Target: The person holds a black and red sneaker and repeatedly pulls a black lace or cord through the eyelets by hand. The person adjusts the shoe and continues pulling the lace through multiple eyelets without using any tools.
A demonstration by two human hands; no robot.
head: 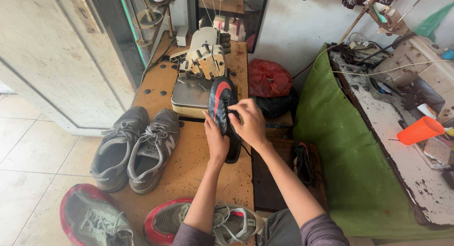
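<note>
A black shoe (223,114) with a red stripe stands tilted on the right side of the table (189,165), its toe up against the front of a sewing machine (201,71) and its heel end down near the table edge. The left hand (216,141) presses against its left side, fingers (210,123) lying flat along the upper; the right hand (249,124) closes over it from the right, fingers (235,109) curled onto the top — the lower part of the shoe is hidden behind both hands, so its sole and laces cannot be made out. Left of it on the table lies a pair of grey sneakers (135,149), side by side and touching. At the near edge sit two grey-and-red shoes (94,217) — one cut off by the bottom of the frame, the other partly covered by the left forearm. Right of the table, a red bag (269,78) rests on a dark one, and another dark shoe (302,163) stands in shadow, hard to read. Further right a green cloth (345,151) hangs down the side of a worn white bench (406,165) that bears an orange cup (420,130).
</note>
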